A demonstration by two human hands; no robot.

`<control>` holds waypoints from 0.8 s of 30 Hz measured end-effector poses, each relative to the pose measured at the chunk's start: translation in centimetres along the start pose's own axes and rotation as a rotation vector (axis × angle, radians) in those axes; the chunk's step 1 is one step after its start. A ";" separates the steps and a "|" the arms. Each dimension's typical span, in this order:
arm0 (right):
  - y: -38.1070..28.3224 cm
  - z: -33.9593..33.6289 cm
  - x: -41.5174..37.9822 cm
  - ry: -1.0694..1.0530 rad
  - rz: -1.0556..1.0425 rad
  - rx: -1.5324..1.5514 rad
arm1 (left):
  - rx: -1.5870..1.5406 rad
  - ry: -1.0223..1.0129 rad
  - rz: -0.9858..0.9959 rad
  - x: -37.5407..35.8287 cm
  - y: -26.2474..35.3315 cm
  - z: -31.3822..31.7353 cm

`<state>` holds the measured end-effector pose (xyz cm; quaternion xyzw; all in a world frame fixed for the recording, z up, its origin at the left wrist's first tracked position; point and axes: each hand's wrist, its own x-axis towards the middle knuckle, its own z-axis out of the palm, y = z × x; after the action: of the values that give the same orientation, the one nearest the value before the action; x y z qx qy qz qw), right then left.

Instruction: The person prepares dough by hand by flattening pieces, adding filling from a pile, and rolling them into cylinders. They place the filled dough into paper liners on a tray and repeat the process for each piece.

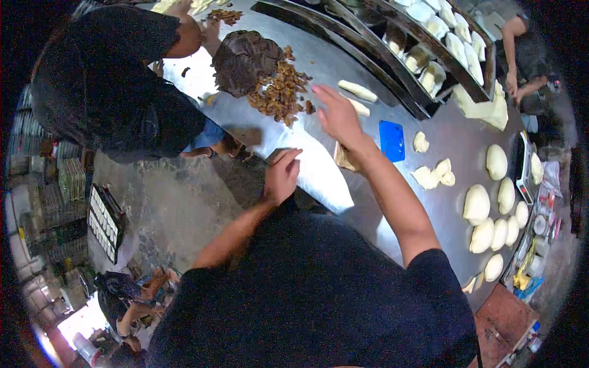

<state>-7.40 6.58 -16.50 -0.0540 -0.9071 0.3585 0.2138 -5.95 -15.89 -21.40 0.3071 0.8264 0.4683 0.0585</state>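
Observation:
My right hand (337,116) is over the metal table (362,190), empty, its fingers stretched toward a heap of brown chopped filling (279,92). A dark brown mass (242,61) lies against that heap. Beyond my right hand are a dough roll (358,91) and a second pale strip, partly hidden. My left hand (283,178) is at the near table edge, fingers apart and loosely bent, with nothing visible in it. Under my right wrist shows a tan object (345,158), mostly covered. A blue dough scraper (392,140) lies right of my right forearm.
Small dough pieces (434,176) and several round dough balls (477,205) lie on the right. Trays of shaped dough (435,27) stand at the back. Another person (116,80) leans in at left; one more stands far right. A dough tray (104,224) is low at left.

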 end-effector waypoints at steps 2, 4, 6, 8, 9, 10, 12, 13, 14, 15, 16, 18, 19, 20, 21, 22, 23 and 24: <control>1.6 4.1 4.8 -0.021 -0.051 -0.023 | 0.015 0.100 0.006 -1.5 -2.3 -2.0; 3.0 7.1 9.1 -0.092 -0.225 -0.214 | -0.180 0.134 -0.145 -3.4 -5.2 -3.9; 5.3 9.1 12.3 -0.295 -0.259 -0.244 | -0.379 0.162 -0.308 -4.6 -7.9 -5.6; 5.7 9.8 13.1 -0.501 -0.288 -0.267 | -0.275 0.203 -0.342 -5.8 -10.9 -7.5; 5.2 9.1 13.4 -0.560 -0.312 -0.331 | -0.433 0.279 -0.408 -7.8 -14.5 -7.5; 4.9 8.7 13.6 -0.620 -0.338 -0.397 | -0.440 0.291 -0.413 -8.3 -15.3 -8.3; 5.3 9.4 13.5 -0.477 -0.365 -0.304 | -0.693 0.429 -0.447 -9.1 -16.1 -9.1; 5.4 9.7 14.0 -0.512 -0.323 -0.353 | -0.696 0.427 -0.454 -9.0 -15.7 -9.2; 5.4 9.7 14.3 -0.544 -0.278 -0.401 | -0.630 0.446 -0.431 -8.6 -15.0 -9.6; 5.3 9.6 14.8 -0.541 -0.272 -0.402 | -0.563 0.465 -0.402 -7.9 -14.4 -10.1; 5.0 9.5 15.2 -0.469 -0.218 -0.424 | -0.562 0.457 -0.401 -7.3 -14.3 -10.6; 4.5 9.0 16.2 -0.394 -0.164 -0.447 | 0.107 0.160 -0.258 -5.6 -14.1 -11.6; 4.5 8.6 16.1 -0.402 -0.150 -0.444 | 0.106 0.154 -0.261 -4.4 -12.5 -11.8; 4.7 8.3 15.6 -0.408 -0.127 -0.440 | 0.053 0.167 -0.321 -2.9 -9.9 -11.9; 5.5 8.3 15.5 -0.417 -0.097 -0.430 | 0.003 0.184 -0.368 -1.8 -8.4 -12.0; 5.3 7.6 15.7 -0.393 -0.097 -0.434 | 0.007 0.184 -0.344 -1.1 -8.3 -12.0; 5.2 7.0 15.8 -0.224 -0.174 -0.328 | -0.018 0.188 -0.293 -0.5 -8.1 -11.9; 5.2 6.6 15.1 -0.073 -0.241 -0.215 | -0.043 0.184 -0.260 -0.8 -7.7 -11.4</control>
<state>-24.15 10.03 -19.04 0.0459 -0.9472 0.2330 0.2153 -13.15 -27.66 -21.46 0.1520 0.8507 0.5007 0.0492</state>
